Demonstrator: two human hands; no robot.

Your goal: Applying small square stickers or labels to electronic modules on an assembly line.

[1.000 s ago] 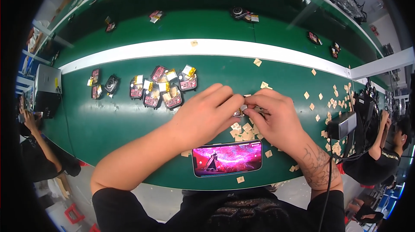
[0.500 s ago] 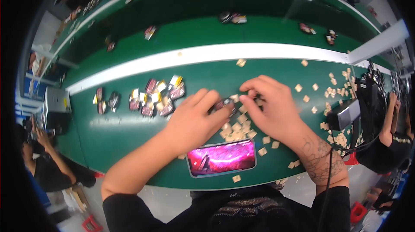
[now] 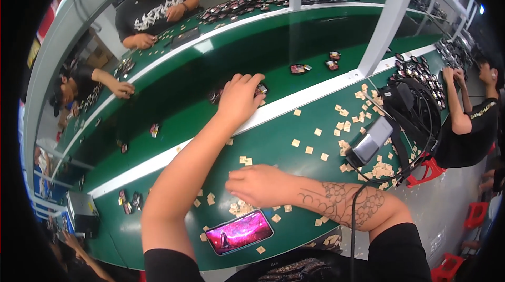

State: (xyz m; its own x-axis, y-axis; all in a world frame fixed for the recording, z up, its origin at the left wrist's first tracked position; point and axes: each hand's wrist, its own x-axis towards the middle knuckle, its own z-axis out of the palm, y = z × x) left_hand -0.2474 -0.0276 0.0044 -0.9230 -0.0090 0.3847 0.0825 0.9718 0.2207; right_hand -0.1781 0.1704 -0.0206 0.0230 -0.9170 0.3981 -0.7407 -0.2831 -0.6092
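Note:
My left hand [image 3: 241, 98] reaches across the white rail onto the dark green belt. Its fingers curl over small black-and-pink pieces [image 3: 261, 90] with pale tags, which stick out on both sides of the hand. My right hand [image 3: 260, 185] hovers low over the green table [image 3: 284, 156], its fingers bent together and their tips hidden. Around it lie small beige squares [image 3: 239, 208], some heaped below the hand. Just nearer to me is a phone [image 3: 239, 232] with a bright pink picture on its screen.
A grey box-shaped device [image 3: 371, 140] with black cables [image 3: 415, 124] stands at the right amid beige squares. A white post [image 3: 389, 19] rises from the rail [image 3: 310, 98]. More black-and-pink pieces [image 3: 300, 68] lie on the belt. Other people [image 3: 155, 8] work across it and to the right.
My view has swung to the right. My left hand has gone from the table onto the belt pieces. My right hand has come in over the beige squares, its fingers closer together.

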